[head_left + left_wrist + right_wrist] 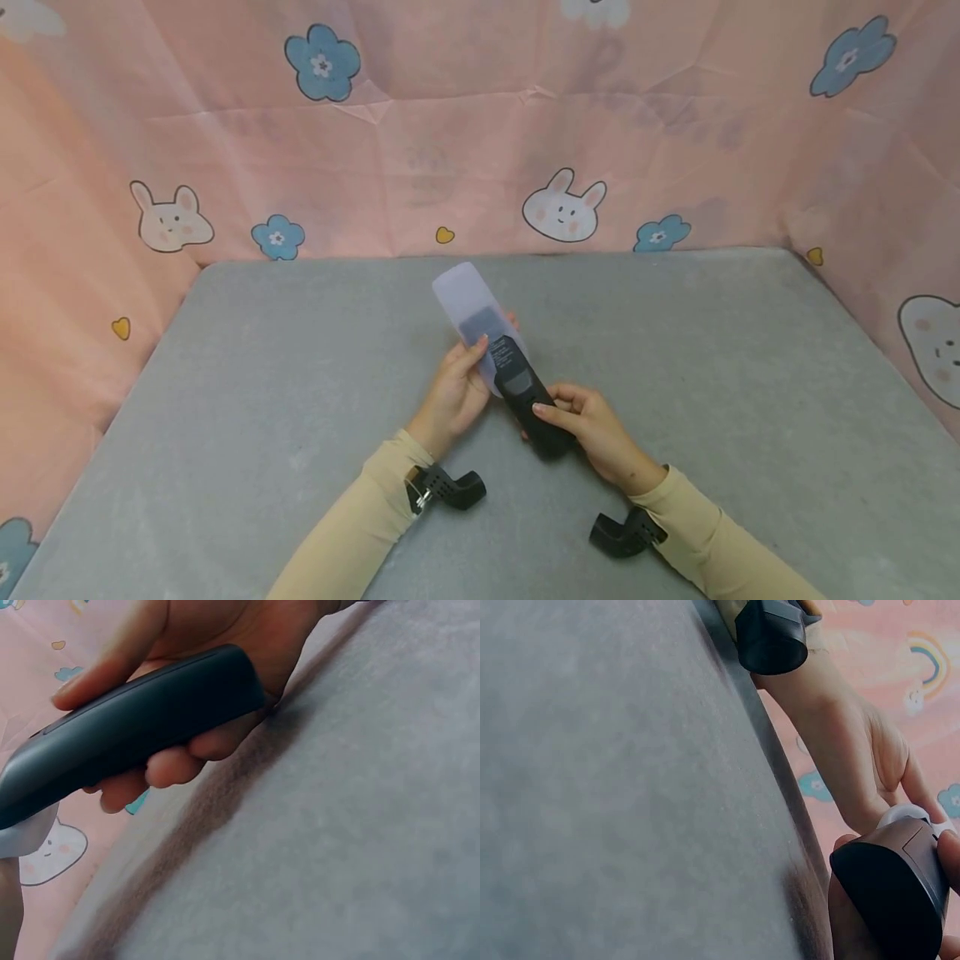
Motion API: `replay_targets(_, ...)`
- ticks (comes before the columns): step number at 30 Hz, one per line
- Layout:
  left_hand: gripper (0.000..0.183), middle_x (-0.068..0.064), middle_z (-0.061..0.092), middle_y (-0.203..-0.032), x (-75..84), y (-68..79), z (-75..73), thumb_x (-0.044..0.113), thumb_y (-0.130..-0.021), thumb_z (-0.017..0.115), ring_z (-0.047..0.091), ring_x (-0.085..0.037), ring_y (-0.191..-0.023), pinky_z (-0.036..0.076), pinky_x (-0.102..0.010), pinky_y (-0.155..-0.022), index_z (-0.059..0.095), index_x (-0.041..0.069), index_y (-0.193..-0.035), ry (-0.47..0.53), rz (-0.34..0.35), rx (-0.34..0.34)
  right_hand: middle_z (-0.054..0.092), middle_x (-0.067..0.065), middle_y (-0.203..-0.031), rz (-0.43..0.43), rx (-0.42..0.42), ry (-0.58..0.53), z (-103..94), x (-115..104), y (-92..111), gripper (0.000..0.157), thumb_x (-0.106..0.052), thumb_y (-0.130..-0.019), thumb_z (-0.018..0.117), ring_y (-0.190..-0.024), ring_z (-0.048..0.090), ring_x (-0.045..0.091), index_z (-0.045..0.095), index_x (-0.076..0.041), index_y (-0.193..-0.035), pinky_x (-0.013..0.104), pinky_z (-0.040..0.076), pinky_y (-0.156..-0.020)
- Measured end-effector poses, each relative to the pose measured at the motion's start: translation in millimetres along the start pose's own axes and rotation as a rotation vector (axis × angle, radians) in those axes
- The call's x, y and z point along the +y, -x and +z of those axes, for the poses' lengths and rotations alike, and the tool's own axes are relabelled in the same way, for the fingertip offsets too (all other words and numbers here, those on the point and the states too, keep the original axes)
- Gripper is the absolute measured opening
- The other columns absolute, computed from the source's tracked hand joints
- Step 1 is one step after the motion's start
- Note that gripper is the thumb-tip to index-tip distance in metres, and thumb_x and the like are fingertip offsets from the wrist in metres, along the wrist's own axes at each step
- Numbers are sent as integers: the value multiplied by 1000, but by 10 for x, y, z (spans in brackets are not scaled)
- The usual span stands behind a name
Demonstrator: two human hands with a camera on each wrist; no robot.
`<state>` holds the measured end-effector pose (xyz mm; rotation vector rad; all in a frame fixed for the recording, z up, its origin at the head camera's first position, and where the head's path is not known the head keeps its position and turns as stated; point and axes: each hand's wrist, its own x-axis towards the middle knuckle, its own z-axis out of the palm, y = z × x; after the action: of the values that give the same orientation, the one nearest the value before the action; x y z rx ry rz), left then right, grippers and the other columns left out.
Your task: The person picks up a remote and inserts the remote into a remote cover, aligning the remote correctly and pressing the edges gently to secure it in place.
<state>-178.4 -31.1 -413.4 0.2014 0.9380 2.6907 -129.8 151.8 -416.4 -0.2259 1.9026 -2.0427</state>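
A black remote control (519, 382), its back with small print facing up, is tilted over the table and partly inside a translucent whitish sleeve (459, 287). Its far end shows dark through the sleeve. My left hand (457, 390) grips the sleeve, thumb on top near the mouth. With my right hand (596, 429) I hold the remote's near end, thumb across its back and fingers beneath. In the left wrist view the right hand's fingers curl under the remote (150, 724). The right wrist view shows the remote's blunt end (889, 900), with the sleeve behind it.
A grey table (262, 433) lies under both hands. Pink cloth (465, 158) printed with rabbits and flowers hangs behind it and at both sides. Black wrist cameras (450, 487) are strapped over the beige sleeves of both arms.
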Motion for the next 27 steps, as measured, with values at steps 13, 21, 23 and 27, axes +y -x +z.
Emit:
replay_targets(13, 45, -26, 27, -149, -49, 34, 33, 0, -102, 27, 32, -29, -137, 26, -34, -112, 22, -7, -146, -2, -33, -38, 71, 7, -81, 2, 2, -14, -2, 15, -16, 25, -5, -92, 59, -76, 69, 19, 54, 14, -107, 28, 53, -72)
replay_targets(21, 45, -26, 27, -149, -44, 36, 31, 2, -103, 28, 31, -31, -137, 25, -34, -112, 21, -6, -146, 14, -36, -47, 71, 7, -82, 9, -10, -16, -6, 11, -18, 24, -5, -92, 59, -77, 69, 19, 54, 14, -107, 28, 53, -73)
replay_targets(23, 45, -26, 28, -149, -43, 34, 29, 2, -103, 28, 32, -31, -137, 26, -34, -112, 21, -7, -146, 17, -34, -46, 71, 7, -83, 11, -15, -19, -6, 6, -16, 25, -5, -92, 59, -78, 68, 19, 53, 14, -108, 28, 53, -73)
replay_targets(27, 43, -23, 36, -146, -26, 26, 22, 3, -103, 28, 41, -27, -132, 28, -34, -111, 23, -7, -145, 18, -17, -25, 70, 9, -88, 21, -18, -26, -8, -9, -9, 28, -7, -93, 59, -81, 68, 19, 53, 14, -110, 28, 53, -75)
